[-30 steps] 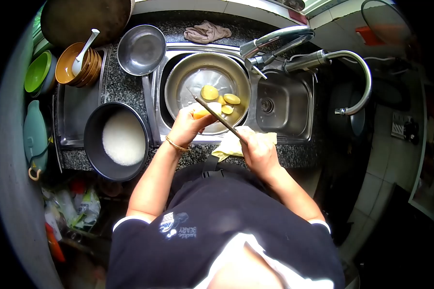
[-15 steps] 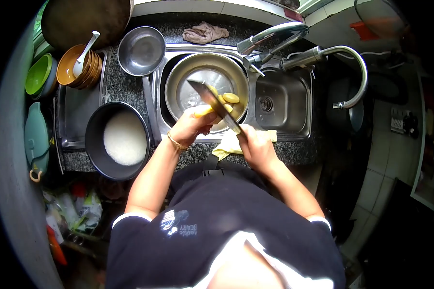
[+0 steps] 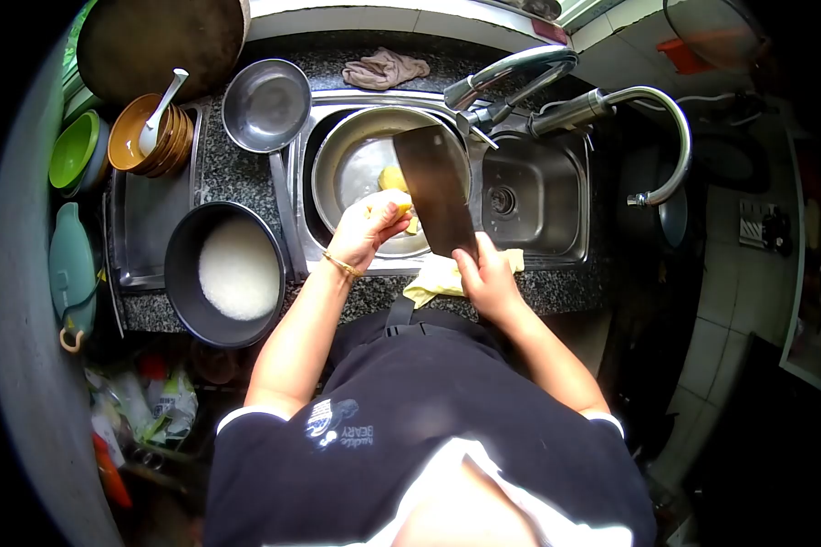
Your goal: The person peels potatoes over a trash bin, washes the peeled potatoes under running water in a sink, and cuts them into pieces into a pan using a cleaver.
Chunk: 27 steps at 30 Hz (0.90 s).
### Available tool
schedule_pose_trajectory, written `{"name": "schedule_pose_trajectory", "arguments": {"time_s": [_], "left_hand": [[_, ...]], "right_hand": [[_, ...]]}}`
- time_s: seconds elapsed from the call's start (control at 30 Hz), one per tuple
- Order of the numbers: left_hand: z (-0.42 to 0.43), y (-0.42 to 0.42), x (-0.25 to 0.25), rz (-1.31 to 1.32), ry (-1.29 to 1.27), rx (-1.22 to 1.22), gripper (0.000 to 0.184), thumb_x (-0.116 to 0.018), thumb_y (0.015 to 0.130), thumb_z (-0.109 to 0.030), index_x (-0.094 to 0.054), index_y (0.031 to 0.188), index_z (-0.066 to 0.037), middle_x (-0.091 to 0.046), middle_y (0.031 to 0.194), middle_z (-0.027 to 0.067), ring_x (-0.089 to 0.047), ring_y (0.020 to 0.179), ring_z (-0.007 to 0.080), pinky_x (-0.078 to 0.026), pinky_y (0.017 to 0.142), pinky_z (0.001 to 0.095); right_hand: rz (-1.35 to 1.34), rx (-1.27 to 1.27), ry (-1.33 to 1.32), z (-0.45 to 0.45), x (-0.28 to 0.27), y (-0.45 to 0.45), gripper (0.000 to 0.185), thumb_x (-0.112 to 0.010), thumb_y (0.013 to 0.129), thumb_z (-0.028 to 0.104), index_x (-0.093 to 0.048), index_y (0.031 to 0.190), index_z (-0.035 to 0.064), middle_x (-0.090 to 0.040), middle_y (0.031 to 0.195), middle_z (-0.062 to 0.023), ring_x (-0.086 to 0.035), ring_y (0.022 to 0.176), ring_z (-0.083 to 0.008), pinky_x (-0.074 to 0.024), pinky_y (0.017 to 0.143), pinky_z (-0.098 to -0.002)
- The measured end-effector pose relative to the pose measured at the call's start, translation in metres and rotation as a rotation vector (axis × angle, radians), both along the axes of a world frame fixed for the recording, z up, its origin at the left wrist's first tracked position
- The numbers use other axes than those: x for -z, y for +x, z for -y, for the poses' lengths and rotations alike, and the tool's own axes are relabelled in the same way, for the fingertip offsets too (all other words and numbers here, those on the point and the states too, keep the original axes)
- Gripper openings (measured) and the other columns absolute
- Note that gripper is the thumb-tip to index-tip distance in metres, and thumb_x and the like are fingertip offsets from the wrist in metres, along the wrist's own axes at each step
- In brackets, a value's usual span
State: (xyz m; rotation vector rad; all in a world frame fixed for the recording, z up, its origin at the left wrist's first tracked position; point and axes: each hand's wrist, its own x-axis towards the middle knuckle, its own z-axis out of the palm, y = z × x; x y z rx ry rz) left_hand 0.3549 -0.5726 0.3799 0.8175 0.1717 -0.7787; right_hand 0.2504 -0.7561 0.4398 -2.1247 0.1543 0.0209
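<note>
My right hand (image 3: pixel 493 278) is wrapped round the handle of a cleaver (image 3: pixel 436 187). Its broad dark blade lies flat to my view above a metal basin (image 3: pixel 331 155) in the left sink bowl. Just left of the blade, my left hand (image 3: pixel 367 228) pinches a yellow potato piece (image 3: pixel 399 199), partly covered by the fingers. Below it in the basin, a yellow potato chunk (image 3: pixel 391 178) shows; the blade hides the basin's right part. Under my right wrist, a pale yellow cloth (image 3: pixel 436 281) drapes over the sink's front edge.
A pot of white rice (image 3: pixel 239 269) and a small pan (image 3: pixel 266 105) stand left of the sink. Stacked brown bowls (image 3: pixel 137 137) hold a white spoon (image 3: pixel 166 109). Two faucets (image 3: pixel 511 77) arch behind the right sink bowl (image 3: pixel 534 228). A rag (image 3: pixel 385 68) lies behind.
The cleaver has turned from nearly edge-on to broadside and shifted right, away from the potato piece. The slices seen at the basin's right are now behind the blade.
</note>
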Motion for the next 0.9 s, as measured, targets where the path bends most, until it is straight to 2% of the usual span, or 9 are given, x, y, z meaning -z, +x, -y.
{"name": "schedule_pose_trajectory", "arguments": {"time_s": [0.07,0.17,0.37,0.43,0.47,0.63,0.7,0.77,0.9], "left_hand": [[0.005,-0.003,-0.001,0.058,0.097,-0.042,0.033,-0.066,0.083,-0.025,-0.059,0.104,0.000,-0.062,0.091,0.0049,-0.061,0.083,0.0121,-0.051,0.079,0.0237],[0.010,-0.005,0.015,0.148,0.118,0.008,0.038,-0.062,0.085,-0.027,-0.055,0.114,-0.002,-0.063,0.100,0.0081,-0.061,0.091,0.0138,-0.052,0.081,0.0249],[0.018,-0.016,-0.009,0.056,-0.006,-0.077,0.038,-0.062,0.085,-0.028,-0.056,0.113,-0.004,-0.063,0.100,0.0041,-0.061,0.090,0.0106,-0.050,0.081,0.0240],[0.018,-0.017,-0.005,0.454,0.344,-0.118,0.034,-0.065,0.084,-0.023,-0.056,0.110,-0.001,-0.062,0.096,0.0026,-0.059,0.083,0.0094,-0.049,0.074,0.0217],[0.017,-0.019,-0.003,0.491,0.382,-0.124,0.033,-0.065,0.084,-0.019,-0.056,0.111,-0.001,-0.061,0.096,0.0019,-0.058,0.082,0.0083,-0.047,0.074,0.0216],[0.003,-0.012,0.005,0.151,0.040,0.023,0.043,-0.064,0.084,-0.031,-0.055,0.114,-0.001,-0.061,0.100,0.0037,-0.057,0.093,0.0110,-0.046,0.083,0.0278],[-0.004,-0.004,0.000,0.032,-0.042,0.094,0.048,-0.063,0.083,-0.036,-0.054,0.115,-0.001,-0.061,0.103,0.0048,-0.056,0.098,0.0128,-0.046,0.087,0.0303],[-0.010,0.001,-0.005,-0.010,-0.112,0.180,0.055,-0.059,0.083,-0.044,-0.053,0.117,-0.002,-0.059,0.109,0.0069,-0.055,0.105,0.0164,-0.044,0.092,0.0339],[-0.014,0.008,0.008,-0.047,-0.182,0.158,0.056,-0.059,0.082,-0.046,-0.053,0.117,-0.003,-0.060,0.106,0.0069,-0.057,0.101,0.0170,-0.046,0.090,0.0336]], "right_hand": [[0.133,-0.052,-0.159,-0.008,-0.005,-0.003,0.014,-0.053,0.085,0.005,-0.050,0.097,-0.0012,-0.059,0.072,-0.0159,-0.058,0.065,-0.0321,-0.0456,0.060,-0.0381],[0.117,-0.067,-0.282,-0.015,-0.007,-0.006,0.015,-0.054,0.084,0.006,-0.051,0.097,-0.0007,-0.059,0.076,-0.0188,-0.058,0.070,-0.0358,-0.0456,0.061,-0.0397],[0.195,-0.068,-0.461,-0.029,-0.010,-0.003,0.023,-0.055,0.082,0.008,-0.051,0.104,0.0029,-0.060,0.072,-0.0172,-0.059,0.064,-0.0365,-0.0477,0.056,-0.0439],[0.192,-0.046,-0.439,-0.029,-0.008,0.000,0.023,-0.055,0.082,0.009,-0.051,0.104,0.0034,-0.060,0.071,-0.0172,-0.059,0.063,-0.0369,-0.0477,0.055,-0.0441],[0.174,-0.048,-0.405,-0.029,-0.004,-0.001,0.023,-0.055,0.083,0.009,-0.051,0.104,0.0034,-0.061,0.073,-0.0182,-0.059,0.064,-0.0375,-0.0476,0.055,-0.0444],[0.125,-0.064,-0.296,-0.026,0.003,0.003,0.024,-0.055,0.084,0.010,-0.048,0.106,0.0025,-0.060,0.075,-0.0198,-0.060,0.063,-0.0373,-0.0476,0.056,-0.0442],[-0.194,-0.001,0.162,-0.019,0.003,0.015,0.023,-0.053,0.086,0.011,-0.046,0.106,0.0013,-0.059,0.070,-0.0150,-0.058,0.054,-0.0269,-0.0463,0.050,-0.0374],[-0.406,0.083,0.653,-0.011,-0.006,0.024,0.022,-0.051,0.088,0.011,-0.044,0.107,0.0007,-0.049,0.065,-0.0020,-0.043,0.043,-0.0061,-0.0367,0.040,-0.0209],[-0.507,0.159,0.845,-0.003,0.001,0.031,0.022,-0.050,0.089,0.010,-0.044,0.108,0.0008,-0.048,0.064,-0.0010,-0.042,0.041,-0.0066,-0.0372,0.039,-0.0215]]}}
